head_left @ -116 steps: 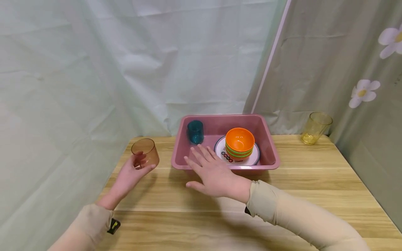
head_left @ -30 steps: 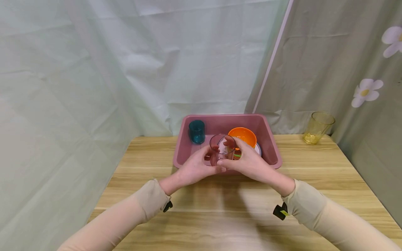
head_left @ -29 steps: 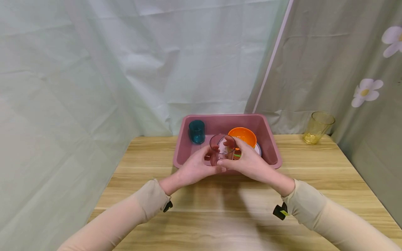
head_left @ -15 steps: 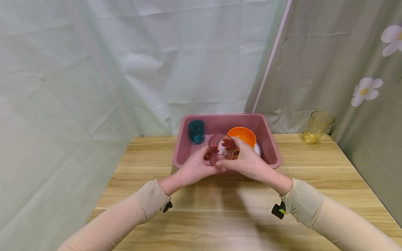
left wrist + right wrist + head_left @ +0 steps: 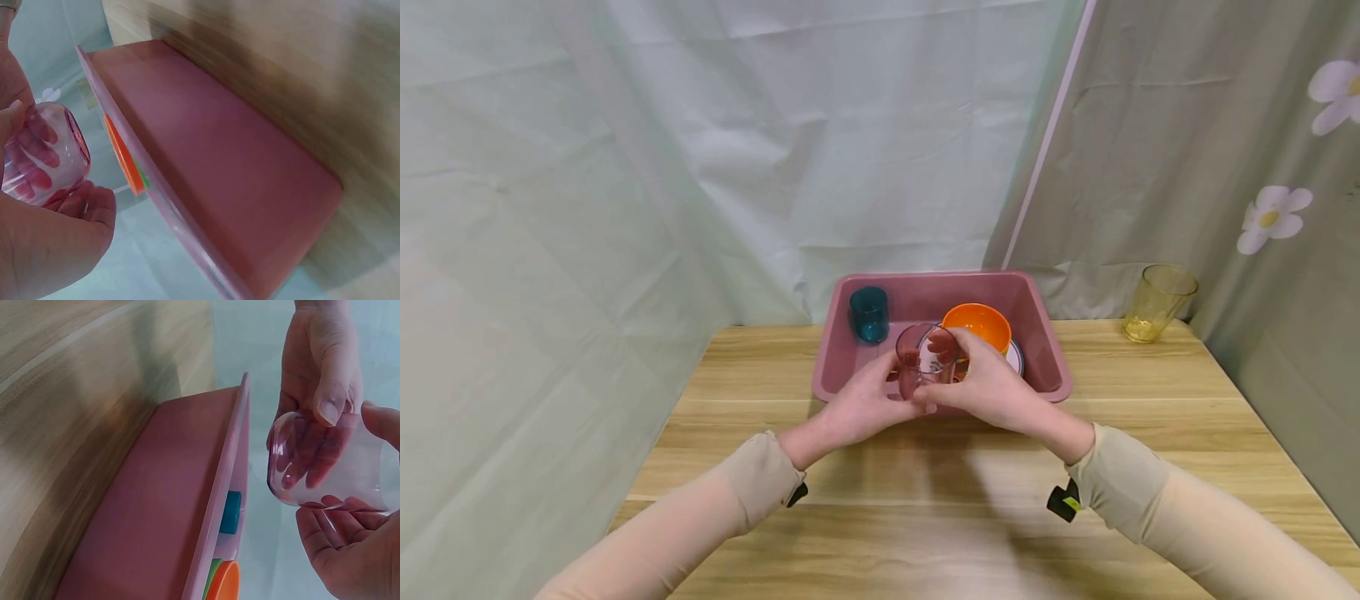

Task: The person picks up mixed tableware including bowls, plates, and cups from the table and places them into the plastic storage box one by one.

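Observation:
Both hands hold one clear pinkish drinking cup (image 5: 917, 385), upright above the front rim of a pink basin. My left hand (image 5: 859, 407) grips the cup's left side, thumb at the front. From the right, my right hand (image 5: 996, 385) curls round the same cup, its fingers showing through the wall. The right wrist view shows the cup (image 5: 356, 465) between the two hands, apart from the basin (image 5: 150, 500). In the left wrist view, the left hand (image 5: 53, 247) lies below the cup (image 5: 72, 144).
Inside the basin (image 5: 925, 287) are a teal cup (image 5: 869, 317) at the left and an orange bowl (image 5: 977, 325) stacked over green on a white plate (image 5: 1017, 358). A yellow cup (image 5: 1157, 304) stands at the table's back right. Curtains (image 5: 850, 167) hang behind the wooden table (image 5: 880, 533).
Since the oldest frame, the left hand has carried the cup rightward to the basin's front, and the right hand has taken hold of it too. Lately both have shifted only slightly left.

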`<state>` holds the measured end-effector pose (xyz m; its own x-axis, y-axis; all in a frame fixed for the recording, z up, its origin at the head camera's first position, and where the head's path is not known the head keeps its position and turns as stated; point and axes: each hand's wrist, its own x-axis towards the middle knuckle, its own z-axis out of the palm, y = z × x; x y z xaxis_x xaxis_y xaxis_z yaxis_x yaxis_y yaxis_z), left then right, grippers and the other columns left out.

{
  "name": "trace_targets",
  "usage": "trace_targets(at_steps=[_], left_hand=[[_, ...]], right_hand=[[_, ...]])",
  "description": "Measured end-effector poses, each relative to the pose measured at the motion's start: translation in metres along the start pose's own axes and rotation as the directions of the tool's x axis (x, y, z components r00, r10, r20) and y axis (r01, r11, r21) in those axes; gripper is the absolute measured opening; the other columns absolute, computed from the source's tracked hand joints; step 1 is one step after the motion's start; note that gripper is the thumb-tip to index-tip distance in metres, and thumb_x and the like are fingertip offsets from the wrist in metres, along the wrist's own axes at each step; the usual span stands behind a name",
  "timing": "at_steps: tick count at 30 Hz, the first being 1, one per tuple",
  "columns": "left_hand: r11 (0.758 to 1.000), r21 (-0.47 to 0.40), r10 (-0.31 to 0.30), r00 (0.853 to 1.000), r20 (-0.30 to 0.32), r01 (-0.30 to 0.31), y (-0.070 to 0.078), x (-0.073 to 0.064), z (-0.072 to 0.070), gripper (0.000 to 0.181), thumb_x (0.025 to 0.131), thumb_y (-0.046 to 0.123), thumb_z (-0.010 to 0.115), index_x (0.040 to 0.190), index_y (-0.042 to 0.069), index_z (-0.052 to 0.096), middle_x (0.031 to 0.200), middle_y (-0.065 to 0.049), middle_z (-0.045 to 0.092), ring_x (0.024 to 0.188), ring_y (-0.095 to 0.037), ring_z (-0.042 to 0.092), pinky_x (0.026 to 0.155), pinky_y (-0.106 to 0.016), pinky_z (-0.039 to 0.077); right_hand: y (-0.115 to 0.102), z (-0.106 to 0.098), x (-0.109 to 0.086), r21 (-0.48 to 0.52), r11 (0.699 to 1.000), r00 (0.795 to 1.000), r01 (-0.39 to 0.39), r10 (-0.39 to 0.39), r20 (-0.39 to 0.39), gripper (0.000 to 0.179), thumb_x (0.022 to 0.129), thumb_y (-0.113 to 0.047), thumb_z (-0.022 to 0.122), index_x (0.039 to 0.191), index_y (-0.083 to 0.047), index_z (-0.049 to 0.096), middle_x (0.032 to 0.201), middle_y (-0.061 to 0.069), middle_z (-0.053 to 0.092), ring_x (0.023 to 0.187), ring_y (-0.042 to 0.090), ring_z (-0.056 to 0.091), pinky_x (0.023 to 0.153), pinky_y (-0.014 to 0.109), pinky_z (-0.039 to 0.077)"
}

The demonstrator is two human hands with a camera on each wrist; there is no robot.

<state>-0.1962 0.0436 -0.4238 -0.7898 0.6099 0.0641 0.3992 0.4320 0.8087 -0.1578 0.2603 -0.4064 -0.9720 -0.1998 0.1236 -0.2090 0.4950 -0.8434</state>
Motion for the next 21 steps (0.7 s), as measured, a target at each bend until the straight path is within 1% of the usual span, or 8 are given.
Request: trace_targets(at_steps=[4,7,9,11,13,15,17,21], left_hand=[[0.992,0.086,0.098,0.995,0.0,-0.098,-0.003,0.0,-0.004,0.068,0.083,0.041,0.086,0.14,0.024,0.053,0.131,0.011,0.061,0.119,-0.008,0.056,0.104,-0.034,0.048],[0.971,0.18,0.157,0.988,0.003,-0.155,-0.003,-0.003,-0.009,0.079,0.083,0.042,0.086,0.148,0.024,0.047,0.141,0.012,0.054,0.13,-0.013,0.049,0.111,-0.039,0.042],[0.956,0.252,0.148,0.989,0.017,-0.147,-0.003,-0.007,-0.013,0.087,0.084,0.048,0.083,0.155,0.022,0.04,0.152,0.007,0.047,0.141,-0.02,0.04,0.116,-0.044,0.036],[0.938,0.326,0.107,0.993,0.041,-0.115,-0.001,-0.012,-0.018,0.096,0.085,0.056,0.078,0.161,0.019,0.032,0.163,0.002,0.035,0.15,-0.023,0.028,0.12,-0.048,0.028],[0.913,0.4,0.058,0.996,0.064,-0.079,-0.001,-0.018,-0.022,0.102,0.087,0.064,0.071,0.164,0.017,0.024,0.169,-0.001,0.023,0.155,-0.026,0.016,0.123,-0.05,0.02],[0.883,0.465,0.032,0.996,0.085,-0.068,0.0,-0.025,-0.025,0.103,0.089,0.069,0.064,0.165,0.017,0.019,0.171,-0.002,0.016,0.156,-0.026,0.01,0.124,-0.051,0.015],[0.85,0.519,0.04,0.994,0.102,-0.088,0.0,-0.031,-0.028,0.101,0.091,0.072,0.058,0.166,0.017,0.017,0.171,-0.003,0.013,0.157,-0.026,0.007,0.124,-0.052,0.011],[0.785,0.6,0.089,0.987,0.137,-0.154,-0.001,-0.043,-0.031,0.097,0.093,0.075,0.051,0.166,0.019,0.018,0.171,-0.008,0.012,0.157,-0.029,0.006,0.124,-0.055,0.007]], right_hand=[[-0.002,0.0,0.001,0.002,1.0,1.0,0.015,-0.015,0.009,0.077,0.075,-0.04,0.093,0.132,-0.007,0.054,0.117,0.005,0.064,0.102,0.02,0.061,0.091,0.043,0.055],[-0.004,-0.002,0.002,0.009,1.0,1.0,0.013,-0.013,0.02,0.078,0.075,-0.042,0.092,0.133,-0.007,0.054,0.119,0.006,0.064,0.105,0.02,0.061,0.093,0.045,0.054],[-0.006,-0.004,0.002,0.019,1.0,1.0,0.0,-0.001,0.028,0.079,0.075,-0.043,0.092,0.134,-0.008,0.054,0.12,0.005,0.064,0.106,0.019,0.061,0.094,0.045,0.054],[-0.007,-0.007,0.002,0.037,0.999,0.999,-0.017,0.015,0.033,0.078,0.075,-0.042,0.092,0.134,-0.01,0.054,0.119,0.003,0.064,0.107,0.019,0.061,0.094,0.044,0.054],[-0.008,-0.009,0.003,0.044,0.999,0.999,-0.029,0.027,0.038,0.077,0.075,-0.043,0.092,0.134,-0.011,0.054,0.118,0.001,0.064,0.106,0.019,0.061,0.093,0.041,0.055],[-0.008,-0.012,0.005,0.039,0.999,0.999,-0.032,0.03,0.037,0.076,0.075,-0.042,0.092,0.133,-0.011,0.054,0.116,0.001,0.064,0.104,0.02,0.062,0.091,0.039,0.055],[-0.007,-0.015,0.007,0.022,0.999,0.999,-0.029,0.028,0.035,0.077,0.076,-0.043,0.091,0.134,-0.009,0.053,0.115,0.003,0.064,0.103,0.021,0.063,0.089,0.037,0.056],[-0.007,-0.02,0.012,0.031,0.999,0.998,-0.038,0.037,0.043,0.076,0.077,-0.04,0.091,0.135,-0.006,0.053,0.117,0.009,0.065,0.104,0.025,0.064,0.088,0.038,0.057]])
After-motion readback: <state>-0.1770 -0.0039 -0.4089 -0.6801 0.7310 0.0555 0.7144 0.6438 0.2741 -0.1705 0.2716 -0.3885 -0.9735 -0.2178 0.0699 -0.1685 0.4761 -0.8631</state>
